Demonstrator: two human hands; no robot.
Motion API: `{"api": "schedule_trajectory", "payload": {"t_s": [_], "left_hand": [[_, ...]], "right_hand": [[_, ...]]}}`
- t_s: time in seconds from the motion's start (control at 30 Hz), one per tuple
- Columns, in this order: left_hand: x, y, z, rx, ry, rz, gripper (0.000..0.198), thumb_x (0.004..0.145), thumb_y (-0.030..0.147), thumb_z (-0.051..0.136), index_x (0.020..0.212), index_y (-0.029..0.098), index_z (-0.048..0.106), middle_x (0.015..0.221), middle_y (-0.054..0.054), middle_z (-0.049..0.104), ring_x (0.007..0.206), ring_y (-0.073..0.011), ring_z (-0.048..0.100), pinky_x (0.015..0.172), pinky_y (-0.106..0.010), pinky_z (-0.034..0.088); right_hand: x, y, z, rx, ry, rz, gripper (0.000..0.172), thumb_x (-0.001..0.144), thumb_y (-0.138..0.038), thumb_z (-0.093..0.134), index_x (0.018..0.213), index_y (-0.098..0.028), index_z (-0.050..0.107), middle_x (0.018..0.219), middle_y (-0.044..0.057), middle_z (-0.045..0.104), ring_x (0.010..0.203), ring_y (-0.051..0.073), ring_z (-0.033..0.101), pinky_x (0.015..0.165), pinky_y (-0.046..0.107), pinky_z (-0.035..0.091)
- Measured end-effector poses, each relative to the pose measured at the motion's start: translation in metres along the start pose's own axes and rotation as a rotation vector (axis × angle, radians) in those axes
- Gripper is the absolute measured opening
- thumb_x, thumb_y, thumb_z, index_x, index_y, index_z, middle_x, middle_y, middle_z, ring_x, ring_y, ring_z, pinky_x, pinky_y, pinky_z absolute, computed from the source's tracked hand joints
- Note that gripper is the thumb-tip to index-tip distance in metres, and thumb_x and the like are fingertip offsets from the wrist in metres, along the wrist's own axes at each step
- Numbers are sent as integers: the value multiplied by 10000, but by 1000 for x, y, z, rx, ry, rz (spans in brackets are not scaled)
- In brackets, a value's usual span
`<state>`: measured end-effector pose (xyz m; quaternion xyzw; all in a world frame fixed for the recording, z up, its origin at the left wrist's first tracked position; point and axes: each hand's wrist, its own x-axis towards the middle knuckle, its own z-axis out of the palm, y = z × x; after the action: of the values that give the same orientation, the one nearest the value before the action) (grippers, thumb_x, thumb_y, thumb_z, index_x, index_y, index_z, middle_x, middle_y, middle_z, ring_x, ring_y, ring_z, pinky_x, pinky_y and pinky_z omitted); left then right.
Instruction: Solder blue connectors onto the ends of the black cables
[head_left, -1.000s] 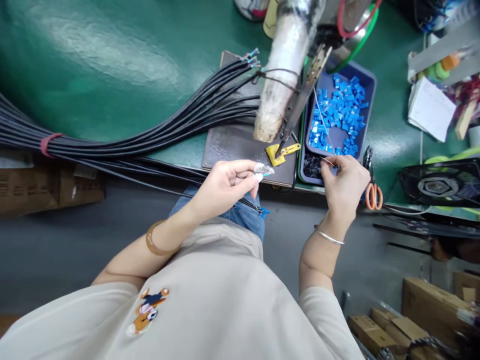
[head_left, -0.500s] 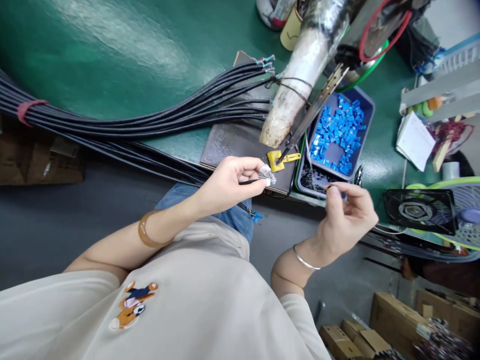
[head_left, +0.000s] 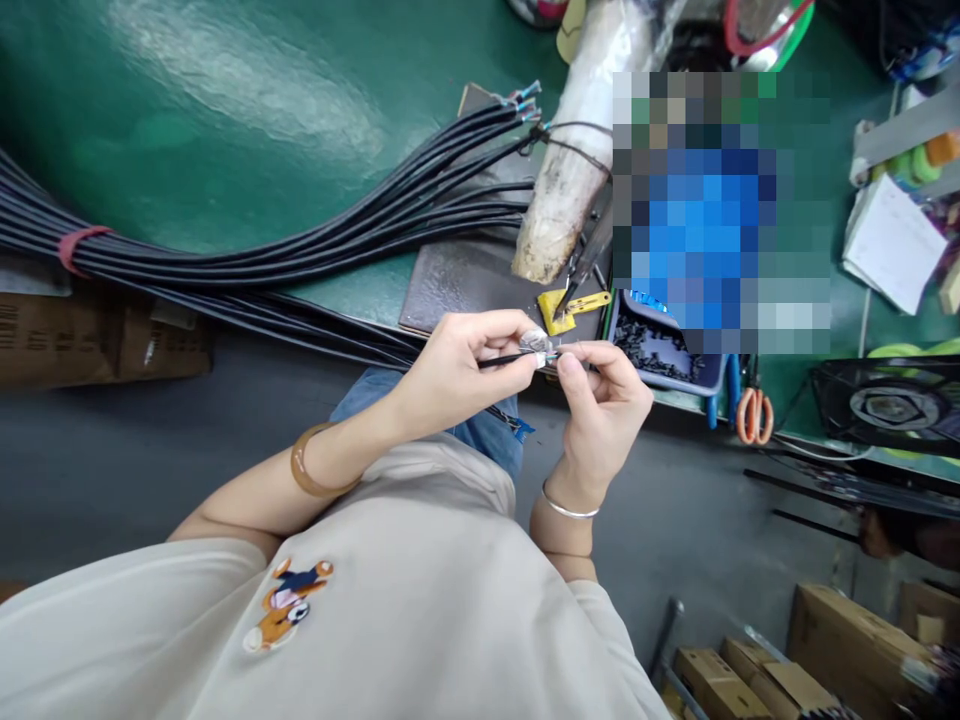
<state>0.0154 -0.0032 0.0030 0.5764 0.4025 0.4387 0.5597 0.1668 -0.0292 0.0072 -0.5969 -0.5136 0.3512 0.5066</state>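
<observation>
My left hand is closed around a black cable, gripping it near its stripped end. Thin coloured wires poke out past my left fingertips, which have whitish wrapping on them. At those wires, my right hand is pinched, thumb against forefinger. Whatever sits in that pinch is too small to make out. Just beyond the hands, a yellow tool lies on a dark flat board. Below the hands, a blue connector shows on cable ends near my lap.
A thick bundle of black cables crosses the green table. A wrapped white post slants down behind the hands. To the right are a tray with small black pieces, orange-handled scissors and a black fan. One area is pixelated.
My right hand has moved left from beside the tray to the wire ends at my left hand. My left hand keeps its grip on the cable. The view has shifted slightly.
</observation>
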Motion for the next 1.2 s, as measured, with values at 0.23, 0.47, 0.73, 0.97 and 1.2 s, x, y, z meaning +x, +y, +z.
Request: {"api": "schedule_trajectory", "payload": {"t_s": [0.23, 0.47, 0.73, 0.97, 1.2], "left_hand": [[0, -1, -1, 58, -7, 53, 83, 803, 149, 604, 828, 132, 681, 730, -18, 645, 654, -93, 566, 613, -190, 464], [-2, -5, -2, 111, -46, 35, 55, 800, 152, 604, 845, 145, 636, 681, 8, 586, 597, -73, 514, 532, -179, 395], [1, -7, -10, -176, -140, -63, 91, 812, 147, 619, 891, 159, 576, 660, 36, 531, 567, -55, 495, 551, -174, 413], [1, -7, -13, -202, -185, -72, 90, 845, 171, 601, 923, 134, 575, 695, 5, 602, 646, -87, 591, 616, -194, 480], [3, -6, -15, -272, -201, -117, 85, 818, 181, 650, 869, 116, 626, 725, 10, 583, 642, -50, 528, 599, -156, 444]], "right_hand": [[0, 1, 0, -28, -11, -15, 102, 830, -314, 673, 806, -216, 656, 789, -21, 636, 619, 74, 529, 536, 221, 430], [-1, 0, -4, -86, -48, -84, 84, 812, -282, 706, 769, -214, 681, 748, -18, 605, 602, 76, 488, 507, 240, 343], [-2, 3, -11, -100, -62, -1, 241, 793, -392, 712, 960, -225, 667, 684, -47, 580, 486, 48, 366, 440, 228, 267], [-1, 6, -7, -94, -166, -8, 108, 816, -307, 686, 786, -209, 654, 640, -63, 522, 464, 29, 279, 429, 220, 203], [1, 2, -11, -121, -17, -159, 36, 808, -245, 710, 841, -234, 722, 736, -30, 594, 532, 48, 416, 466, 237, 265]]}}
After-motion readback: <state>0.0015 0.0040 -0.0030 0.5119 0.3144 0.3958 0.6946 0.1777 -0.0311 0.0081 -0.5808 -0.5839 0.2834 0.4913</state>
